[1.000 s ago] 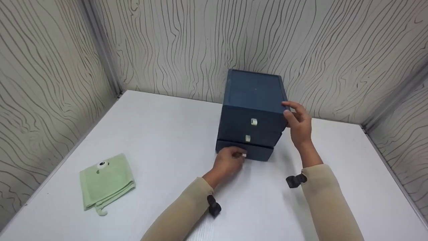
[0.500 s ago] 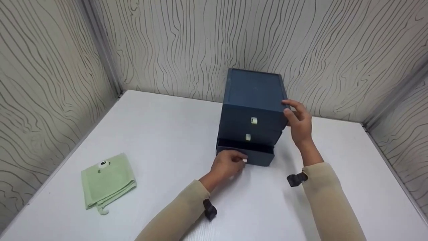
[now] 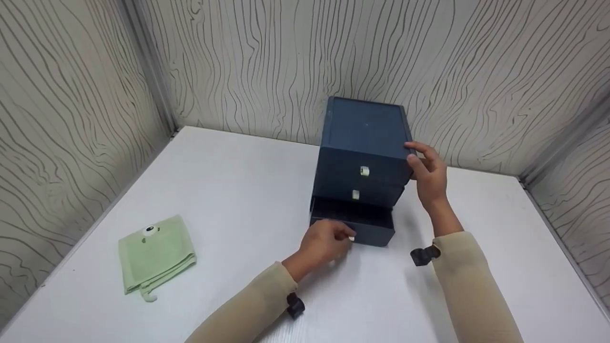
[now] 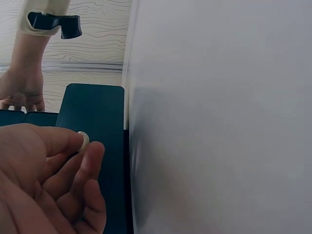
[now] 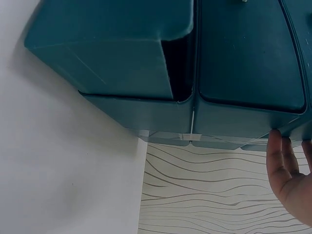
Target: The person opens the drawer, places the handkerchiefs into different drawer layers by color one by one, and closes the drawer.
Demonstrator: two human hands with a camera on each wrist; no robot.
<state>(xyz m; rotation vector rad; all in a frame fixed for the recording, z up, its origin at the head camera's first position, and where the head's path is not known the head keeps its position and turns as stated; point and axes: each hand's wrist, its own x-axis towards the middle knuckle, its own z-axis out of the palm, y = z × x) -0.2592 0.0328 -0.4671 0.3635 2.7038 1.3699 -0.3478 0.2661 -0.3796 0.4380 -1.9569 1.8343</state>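
A dark blue drawer cabinet [image 3: 367,126] with three stacked drawers stands on the white table. Its bottom drawer [image 3: 374,233] is pulled partway out, and the dark interior shows behind the front panel. With thumb and fingers, my left hand [image 3: 326,240] pinches the small white knob [image 4: 84,141] of that drawer. At the cabinet's right side, my right hand [image 3: 431,178] rests against the upper front corner, thumb by the front edge and index finger on the top edge. In the right wrist view, fairly straight fingers [image 5: 277,156] touch the side wall.
A folded pale green cloth [image 3: 155,255] with an eye design and a small hanging loop lies on the table [image 3: 238,190] at the left. Pale wood-grain panels [image 3: 262,66] enclose the table behind and at both sides. The upper two drawers are closed.
The bottom drawer has slid out toward me from nearly closed, my left hand drawing back with its knob. My right hand has stayed at the cabinet's corner.
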